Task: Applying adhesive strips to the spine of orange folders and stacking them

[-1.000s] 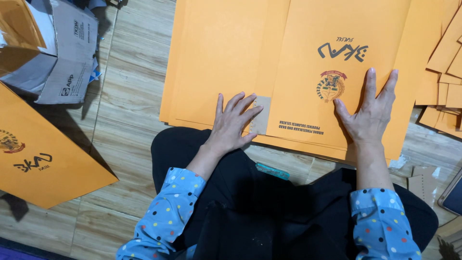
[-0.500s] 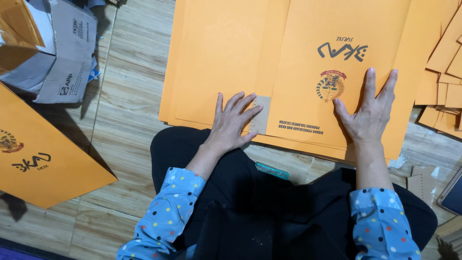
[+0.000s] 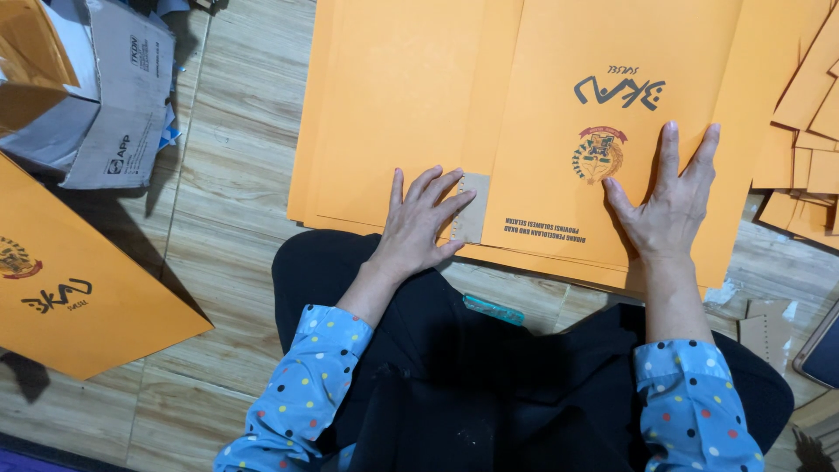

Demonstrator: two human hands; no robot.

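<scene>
A large orange card sheet [image 3: 559,52] with a dark logo and a round emblem lies flat on a stack of similar orange sheets [image 3: 384,114] on the wooden floor. My left hand [image 3: 419,223] rests flat with fingers spread on the sheet's near edge, touching a small brown tab [image 3: 472,205]. Pressed flat on the right part of the sheet, just beside the emblem, is my right hand [image 3: 669,205], fingers spread. Neither hand holds anything. Both arms wear blue sleeves with coloured dots.
A folded orange piece [image 3: 79,288] with the same logo lies at the left. A grey cardboard box [image 3: 105,96] stands at the upper left. Small orange offcuts [image 3: 808,149] pile at the right edge. A teal object [image 3: 494,308] lies on my dark lap.
</scene>
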